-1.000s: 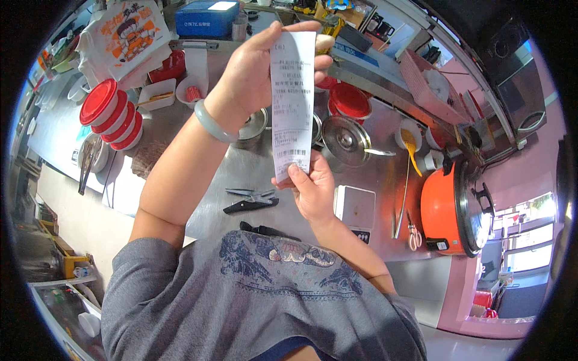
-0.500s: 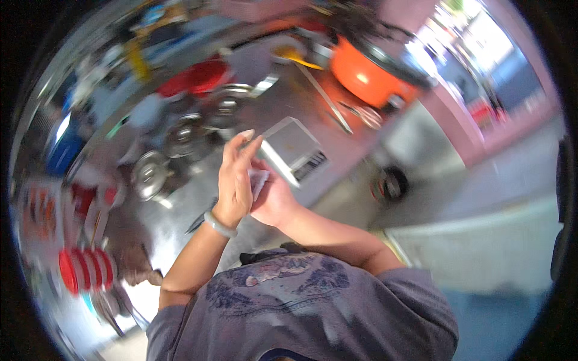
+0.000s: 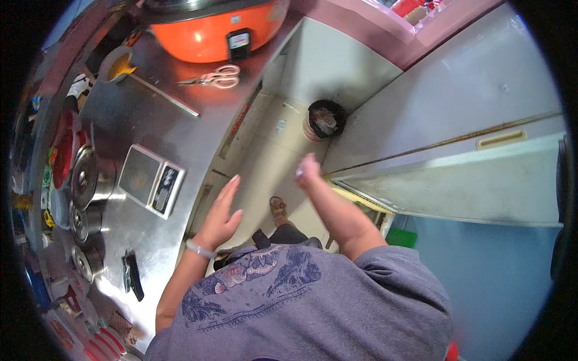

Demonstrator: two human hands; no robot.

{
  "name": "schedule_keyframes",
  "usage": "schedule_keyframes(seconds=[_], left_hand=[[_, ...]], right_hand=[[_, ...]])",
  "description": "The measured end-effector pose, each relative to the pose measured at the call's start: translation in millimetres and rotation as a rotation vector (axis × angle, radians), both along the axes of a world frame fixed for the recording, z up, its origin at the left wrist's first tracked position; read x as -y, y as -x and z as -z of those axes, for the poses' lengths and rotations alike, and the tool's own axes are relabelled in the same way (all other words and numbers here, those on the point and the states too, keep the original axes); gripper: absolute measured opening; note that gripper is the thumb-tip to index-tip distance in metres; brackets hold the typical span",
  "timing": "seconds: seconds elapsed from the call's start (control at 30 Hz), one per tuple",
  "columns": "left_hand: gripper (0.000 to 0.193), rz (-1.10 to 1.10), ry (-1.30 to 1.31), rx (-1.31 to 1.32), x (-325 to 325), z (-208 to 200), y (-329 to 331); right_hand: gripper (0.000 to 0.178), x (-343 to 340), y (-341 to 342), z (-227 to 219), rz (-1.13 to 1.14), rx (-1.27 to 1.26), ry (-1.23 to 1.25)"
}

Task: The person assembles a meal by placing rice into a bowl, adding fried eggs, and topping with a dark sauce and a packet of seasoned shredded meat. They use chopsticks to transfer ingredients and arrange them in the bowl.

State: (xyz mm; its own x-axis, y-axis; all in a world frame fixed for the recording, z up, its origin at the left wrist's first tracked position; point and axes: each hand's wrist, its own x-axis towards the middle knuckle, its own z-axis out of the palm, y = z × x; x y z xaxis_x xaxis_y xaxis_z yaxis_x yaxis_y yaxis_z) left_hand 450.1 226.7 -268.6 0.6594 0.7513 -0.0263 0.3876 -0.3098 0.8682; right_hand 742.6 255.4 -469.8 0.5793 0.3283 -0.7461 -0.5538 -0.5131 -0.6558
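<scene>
My left hand (image 3: 220, 221) is open, its fingers stretched out and the thumb apart, and it holds nothing. It hovers by the edge of the metal counter (image 3: 162, 111), nearest the kitchen scale (image 3: 140, 175); a pale bangle (image 3: 200, 249) circles the wrist. My right hand (image 3: 309, 171) is closed and reaches out over the floor toward a small bin (image 3: 326, 119) with a dark rim. A bit of something pale shows at its fingers, too small and blurred to name. Pale crumpled stuff lies in the bin.
An orange rice cooker (image 3: 208, 33) and pink-handled scissors (image 3: 220, 77) are at the counter's far end. Lidded metal pots (image 3: 90, 174) line its left side, near a black-handled tool (image 3: 131, 277). To the right stands a large pale cabinet (image 3: 445, 114) with a recessed handle.
My hands were together near the scale, with something pale between them; now they are apart. The right has moved over the floor. The view has swung to the right.
</scene>
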Motion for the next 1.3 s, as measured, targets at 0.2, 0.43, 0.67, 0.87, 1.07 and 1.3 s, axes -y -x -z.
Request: schedule_keyframes(seconds=[0.2,0.43,0.67,0.87,1.07,1.3], left_hand=[[0.057,-0.363,0.525,0.128,26.2,46.3,-14.7],[0.038,-0.497,0.538,0.031,59.6,69.1,4.7],[0.034,-0.708,0.574,-0.13,116.7,54.6,53.6],[0.022,-0.951,0.513,-0.227,169.5,34.8,81.1],[0.025,-1.946,0.231,0.448,235.7,-0.8,198.5],[0.036,-2.122,-0.311,1.428,387.2,-68.5,510.4]], right_hand=[[0.056,-83.9,-236.7,33.1,0.323,-0.299,-0.343],[0.049,-89.5,-258.8,48.9,0.375,-0.277,-0.66],[0.025,-88.5,-260.0,70.2,0.548,-0.226,-0.551],[0.007,-31.8,-122.9,58.9,-0.34,-0.5,-0.445],[0.016,44.0,59.7,-65.5,-1.527,-0.516,-0.164],[0.019,54.6,241.7,-179.2,-2.297,-0.131,-0.26]])
